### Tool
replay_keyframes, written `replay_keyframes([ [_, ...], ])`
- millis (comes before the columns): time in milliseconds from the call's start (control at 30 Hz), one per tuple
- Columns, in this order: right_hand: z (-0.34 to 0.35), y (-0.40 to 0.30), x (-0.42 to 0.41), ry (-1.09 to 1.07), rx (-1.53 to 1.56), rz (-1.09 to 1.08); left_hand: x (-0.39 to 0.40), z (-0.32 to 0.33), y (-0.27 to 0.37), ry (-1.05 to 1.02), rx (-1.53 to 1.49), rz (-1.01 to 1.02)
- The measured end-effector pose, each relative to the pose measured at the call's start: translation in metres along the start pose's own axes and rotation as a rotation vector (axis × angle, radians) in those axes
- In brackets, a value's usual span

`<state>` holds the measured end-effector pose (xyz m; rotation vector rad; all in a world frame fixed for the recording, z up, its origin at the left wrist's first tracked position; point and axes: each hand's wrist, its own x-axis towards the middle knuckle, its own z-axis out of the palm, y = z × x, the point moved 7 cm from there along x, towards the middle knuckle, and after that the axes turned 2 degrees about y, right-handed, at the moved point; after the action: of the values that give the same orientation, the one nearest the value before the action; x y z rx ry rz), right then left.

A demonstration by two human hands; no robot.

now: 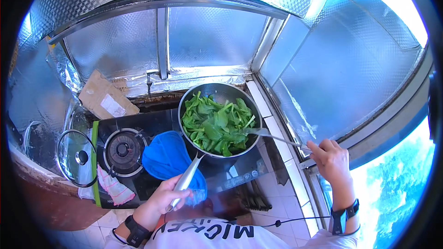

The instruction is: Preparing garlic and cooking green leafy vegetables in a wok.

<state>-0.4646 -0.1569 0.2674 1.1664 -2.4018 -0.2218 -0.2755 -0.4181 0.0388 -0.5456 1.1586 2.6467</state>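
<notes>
Leafy greens (218,122) fill much of a metal wok (220,90) at the right part of a black glass gas stove (138,193). My left hand (169,195) is closed around the wok's long metal handle (188,178), below the pan. To the right of the wok, my right hand (328,159) grips the end of a metal spatula (277,138). The spatula's blade reaches over the right rim and touches the greens. A blue cloth (166,154) lies on the stove between the wok and the left burner, partly behind the handle.
The uncovered left burner (123,150) has a white cloth with pink edging (114,186) below it. A glass lid (77,158) leans or rests at the stove's left edge. Cardboard (107,97) stands behind. Foil-lined windows (214,38) and a tiled ledge (282,141) border the wok.
</notes>
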Motion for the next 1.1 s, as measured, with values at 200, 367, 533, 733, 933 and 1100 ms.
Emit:
replay_keyframes([
  [200,0.033,-0.057,0.003,-0.176,-0.025,-0.12,0.0,0.0,0.001,-0.006,-0.003,-0.005],
  [367,0.081,-0.066,0.03,-0.076,0.071,0.067,0.005,-0.001,0.001,-0.004,0.057,0.015],
  [533,0.036,-0.043,0.042,-0.239,0.001,0.164,0.001,-0.013,0.007,0.04,0.063,0.005],
  [733,0.021,0.023,0.082,-0.34,-0.152,0.355,0.0,-0.01,0.009,0.066,0.076,0.001],
  [933,0.158,0.053,0.13,-0.484,0.206,0.471,-0.002,-0.007,0.008,0.08,0.066,-0.034],
  [1100,0.246,0.042,0.118,-0.513,0.748,0.534,-0.006,-0.012,0.006,0.113,0.062,-0.055],
])
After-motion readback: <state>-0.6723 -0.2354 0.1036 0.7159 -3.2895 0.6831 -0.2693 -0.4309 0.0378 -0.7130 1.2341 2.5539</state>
